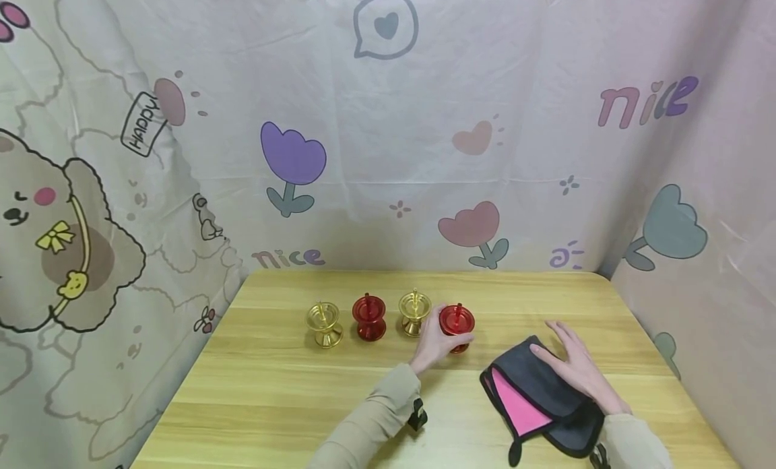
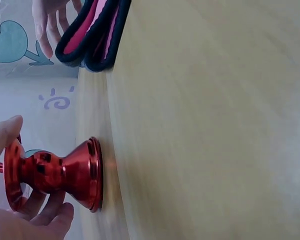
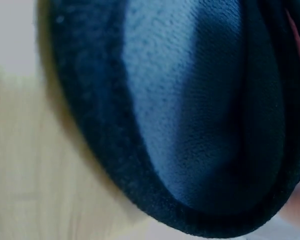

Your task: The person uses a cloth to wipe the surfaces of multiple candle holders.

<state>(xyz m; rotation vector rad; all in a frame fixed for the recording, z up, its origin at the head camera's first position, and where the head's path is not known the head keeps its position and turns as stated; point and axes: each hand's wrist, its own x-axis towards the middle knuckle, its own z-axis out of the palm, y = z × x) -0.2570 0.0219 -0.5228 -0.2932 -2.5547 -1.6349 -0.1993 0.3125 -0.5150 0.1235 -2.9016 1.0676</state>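
Note:
My left hand [image 1: 432,342] grips a red metal candle holder [image 1: 457,319], the rightmost of a row. In the left wrist view, thumb and fingers lie on opposite sides of the same red candle holder [image 2: 45,172], beneath its rim; its flared base is at the tabletop. My right hand [image 1: 578,368] is at the far right edge of a folded grey cloth [image 1: 533,374] with black edging and a pink inner side. Its fingers are extended and apart, the thumb over the cloth. Dark cloth [image 3: 190,110] fills most of the right wrist view.
Left of the held one stand a gold candle holder [image 1: 415,308], a red candle holder [image 1: 369,315] and another gold candle holder [image 1: 324,323], all upright with a central pin. They stand on a wooden table [image 1: 254,388]. A printed curtain [image 1: 388,118] hangs behind it.

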